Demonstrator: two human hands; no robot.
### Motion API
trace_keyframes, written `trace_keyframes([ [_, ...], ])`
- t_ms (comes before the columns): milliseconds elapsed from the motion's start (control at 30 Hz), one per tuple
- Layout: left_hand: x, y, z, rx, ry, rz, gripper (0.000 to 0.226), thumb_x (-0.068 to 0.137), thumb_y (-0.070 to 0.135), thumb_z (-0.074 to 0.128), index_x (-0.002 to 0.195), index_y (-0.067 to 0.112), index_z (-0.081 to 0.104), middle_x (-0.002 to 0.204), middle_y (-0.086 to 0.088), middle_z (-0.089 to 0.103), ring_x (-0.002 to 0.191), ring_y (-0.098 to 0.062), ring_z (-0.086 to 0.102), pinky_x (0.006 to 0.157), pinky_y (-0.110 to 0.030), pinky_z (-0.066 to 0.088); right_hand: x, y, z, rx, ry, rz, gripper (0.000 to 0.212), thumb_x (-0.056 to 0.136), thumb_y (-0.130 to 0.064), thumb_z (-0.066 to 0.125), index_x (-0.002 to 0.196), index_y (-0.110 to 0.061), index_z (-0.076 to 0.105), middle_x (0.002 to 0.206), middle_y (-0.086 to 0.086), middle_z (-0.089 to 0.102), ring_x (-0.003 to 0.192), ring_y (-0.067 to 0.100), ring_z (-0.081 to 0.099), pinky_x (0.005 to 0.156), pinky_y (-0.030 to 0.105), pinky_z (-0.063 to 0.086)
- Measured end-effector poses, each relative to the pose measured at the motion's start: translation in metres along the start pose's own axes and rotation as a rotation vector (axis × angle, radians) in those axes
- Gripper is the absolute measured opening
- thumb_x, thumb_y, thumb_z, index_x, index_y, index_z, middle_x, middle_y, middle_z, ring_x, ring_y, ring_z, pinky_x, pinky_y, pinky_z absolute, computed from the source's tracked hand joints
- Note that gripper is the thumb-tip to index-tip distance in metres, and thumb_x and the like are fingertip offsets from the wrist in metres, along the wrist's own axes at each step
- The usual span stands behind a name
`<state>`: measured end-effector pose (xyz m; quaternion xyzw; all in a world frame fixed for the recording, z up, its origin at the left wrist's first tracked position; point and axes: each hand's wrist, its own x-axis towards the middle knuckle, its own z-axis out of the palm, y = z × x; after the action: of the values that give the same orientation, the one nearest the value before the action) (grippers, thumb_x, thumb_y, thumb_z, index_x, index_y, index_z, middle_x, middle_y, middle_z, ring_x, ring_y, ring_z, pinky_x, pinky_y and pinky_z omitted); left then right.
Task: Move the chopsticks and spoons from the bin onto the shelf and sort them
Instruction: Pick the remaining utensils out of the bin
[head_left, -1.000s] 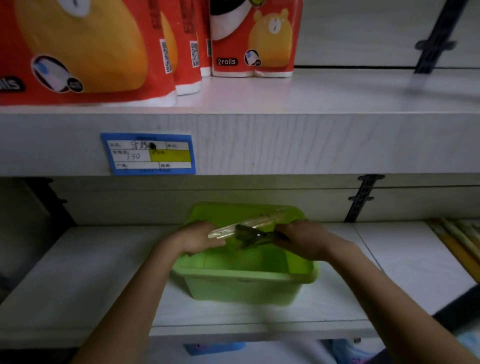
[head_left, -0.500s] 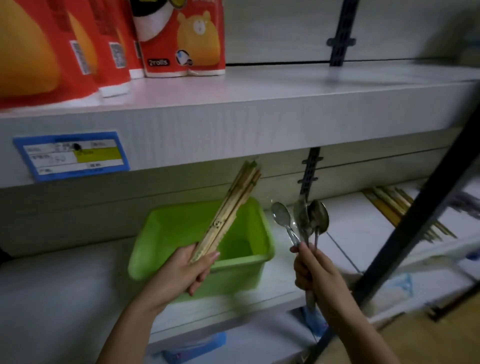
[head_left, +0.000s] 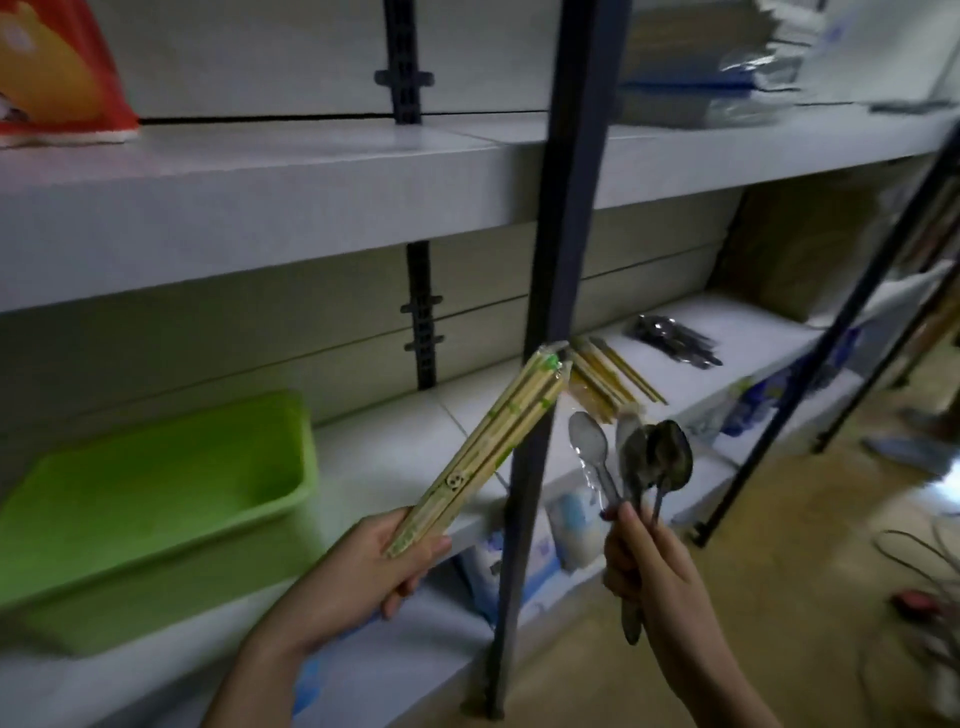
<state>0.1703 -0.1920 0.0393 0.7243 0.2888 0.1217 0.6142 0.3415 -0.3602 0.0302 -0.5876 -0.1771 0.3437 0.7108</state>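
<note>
A dim storeroom with white shelving held by dark metal uprights; one dark upright post (head_left: 550, 322) runs top to bottom through the middle of the view. On the lower shelf (head_left: 395, 447), at the left, sits a lime-green plastic bin (head_left: 156, 499), blurred, with nothing visible inside it.

In front of the shelf, the left hand (head_left: 363, 566) has its fingers closed around the lower end of a plastic-wrapped bundle of wooden chopsticks (head_left: 498, 441). The bundle slants up and to the right, its top end overlapping the post. A small panda-like mark shows on one stick near the hand.

To the right of the post, the right hand (head_left: 649, 566) has its fingers closed on the handles of several metal spoons (head_left: 639, 457), bowls pointing up and fanned slightly apart. One spoon is in clear wrapping. One handle pokes out below the hand.

Farther right on the same shelf, beyond the post, lie more wrapped chopsticks (head_left: 613, 374) in a loose pile, and well past them a dark heap of spoons (head_left: 675, 338).

On the upper shelf (head_left: 311, 171) at far left stands part of a red and yellow package (head_left: 57, 73). At upper right are stacked pale packages (head_left: 727, 67), blurred.
</note>
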Motion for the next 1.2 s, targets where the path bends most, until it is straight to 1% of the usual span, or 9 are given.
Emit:
trace_keyframes([
  [167, 0.039, 0.013, 0.081, -0.022, -0.055, -0.019, 0.018, 0.091, 0.024, 0.055, 0.098, 0.009, 0.061, 0.052, 0.004, 0.050, 0.045, -0.008, 0.045, 0.043, -0.021, 0.038, 0.011, -0.009, -0.080, 0.001, 0.134, 0.004, 0.025, 0.097, -0.025, 0.037, 0.087, -0.008, 0.052, 0.053, -0.005, 0.028, 0.038, 0.005, 0.024, 0.035, 0.015, 0.022],
  [333, 0.084, 0.022, 0.140, -0.064, -0.033, -0.044, 0.012, 0.092, 0.025, 0.053, 0.096, 0.015, 0.059, 0.056, 0.003, 0.049, 0.045, -0.007, 0.044, 0.045, -0.019, 0.039, 0.030, -0.020, -0.131, -0.013, 0.178, 0.011, 0.025, 0.096, -0.027, 0.038, 0.091, -0.008, 0.054, 0.056, -0.003, 0.029, 0.046, 0.008, 0.025, 0.046, 0.023, 0.020],
  [467, 0.129, 0.023, 0.169, -0.033, 0.007, -0.074, 0.015, 0.093, 0.028, 0.053, 0.097, 0.015, 0.058, 0.055, 0.003, 0.049, 0.045, -0.009, 0.044, 0.048, -0.025, 0.038, 0.058, -0.023, -0.167, -0.002, 0.212, 0.052, 0.027, 0.097, -0.028, 0.038, 0.092, -0.007, 0.056, 0.056, -0.003, 0.030, 0.041, 0.004, 0.028, 0.038, 0.015, 0.026],
  [567, 0.168, 0.023, 0.187, -0.038, 0.023, -0.070, 0.011, 0.093, 0.027, 0.051, 0.100, 0.021, 0.057, 0.055, 0.003, 0.050, 0.047, -0.010, 0.045, 0.048, -0.025, 0.039, 0.088, -0.025, -0.191, -0.008, 0.211, 0.082, 0.027, 0.097, -0.027, 0.039, 0.092, -0.006, 0.055, 0.057, -0.002, 0.032, 0.041, 0.004, 0.030, 0.037, 0.015, 0.028],
  [700, 0.228, 0.029, 0.206, -0.067, 0.072, -0.078, 0.015, 0.093, 0.022, 0.053, 0.084, 0.010, 0.053, 0.055, -0.001, 0.047, 0.047, -0.013, 0.044, 0.047, -0.025, 0.039, 0.141, -0.033, -0.212, -0.073, 0.199, 0.115, 0.028, 0.097, -0.027, 0.039, 0.095, -0.006, 0.056, 0.057, -0.002, 0.036, 0.048, 0.007, 0.031, 0.045, 0.019, 0.028],
  [833, 0.288, 0.038, 0.216, -0.082, 0.152, -0.083, 0.014, 0.093, 0.020, 0.053, 0.088, 0.008, 0.056, 0.056, -0.003, 0.048, 0.047, -0.014, 0.043, 0.047, -0.024, 0.037, 0.202, -0.050, -0.229, -0.150, 0.160, 0.112, 0.030, 0.096, -0.030, 0.040, 0.096, -0.004, 0.056, 0.058, -0.002, 0.037, 0.049, 0.008, 0.031, 0.048, 0.021, 0.028],
  [1000, 0.347, 0.043, 0.226, 0.000, 0.268, -0.094, 0.016, 0.094, 0.026, 0.049, 0.079, 0.021, 0.051, 0.063, -0.001, 0.049, 0.053, -0.015, 0.042, 0.051, -0.025, 0.033, 0.270, -0.062, -0.248, -0.212, 0.110, 0.107, 0.030, 0.096, -0.031, 0.040, 0.092, -0.006, 0.056, 0.056, -0.005, 0.037, 0.045, 0.005, 0.031, 0.044, 0.018, 0.028],
  [1100, 0.370, 0.040, 0.228, 0.101, 0.331, -0.134, 0.008, 0.094, 0.028, 0.049, 0.093, 0.022, 0.053, 0.068, 0.000, 0.054, 0.061, -0.015, 0.049, 0.054, -0.025, 0.036, 0.305, -0.064, -0.258, -0.240, 0.091, 0.114, 0.028, 0.096, -0.030, 0.040, 0.087, -0.009, 0.056, 0.057, -0.004, 0.039, 0.047, 0.005, 0.032, 0.046, 0.019, 0.029],
  [1200, 0.388, 0.036, 0.230, 0.144, 0.381, -0.186, 0.021, 0.094, 0.027, 0.050, 0.108, 0.014, 0.058, 0.071, 0.002, 0.058, 0.062, -0.012, 0.054, 0.054, -0.023, 0.040, 0.340, -0.070, -0.266, -0.253, 0.070, 0.116, 0.026, 0.097, -0.027, 0.040, 0.087, -0.009, 0.054, 0.060, -0.001, 0.039, 0.051, 0.008, 0.032, 0.045, 0.018, 0.029],
])
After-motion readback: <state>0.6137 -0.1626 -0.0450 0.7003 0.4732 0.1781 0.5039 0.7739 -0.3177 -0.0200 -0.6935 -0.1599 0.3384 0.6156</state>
